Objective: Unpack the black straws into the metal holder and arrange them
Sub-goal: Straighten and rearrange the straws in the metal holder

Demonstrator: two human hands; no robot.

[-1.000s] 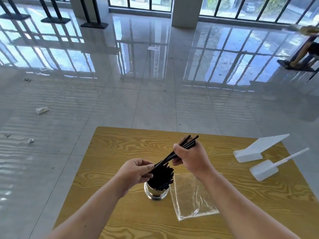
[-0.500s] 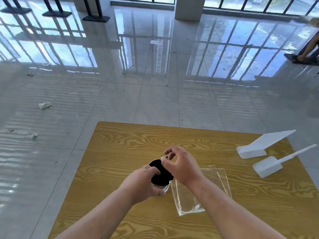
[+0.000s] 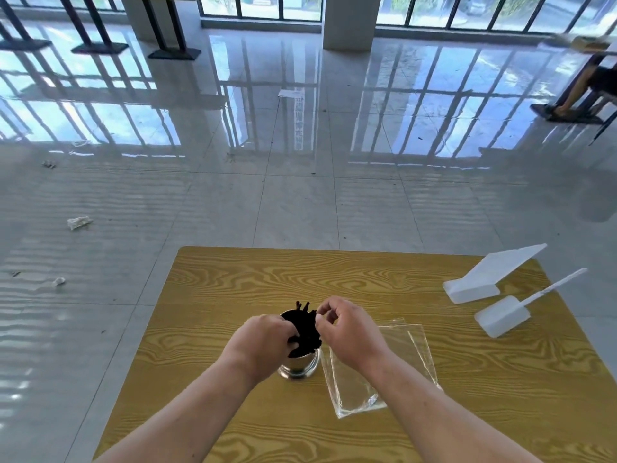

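- Straws first: the black straws [image 3: 305, 324] stand bunched in the metal holder [image 3: 298, 365], with a few tips poking up at the far side.
- The holder is upright on the wooden table [image 3: 233, 295], around the middle.
- My left hand [image 3: 263, 342] comes in from the left, fingers curled round the bundle at the rim.
- My right hand [image 3: 350, 332] hovers at the right, thumb and forefinger curled by the straw tops (I cannot tell whether they pinch one).
- A clear plastic bag [image 3: 410, 349] lies flat just right of the holder.
- Two white pieces [image 3: 484, 279] rest far right.
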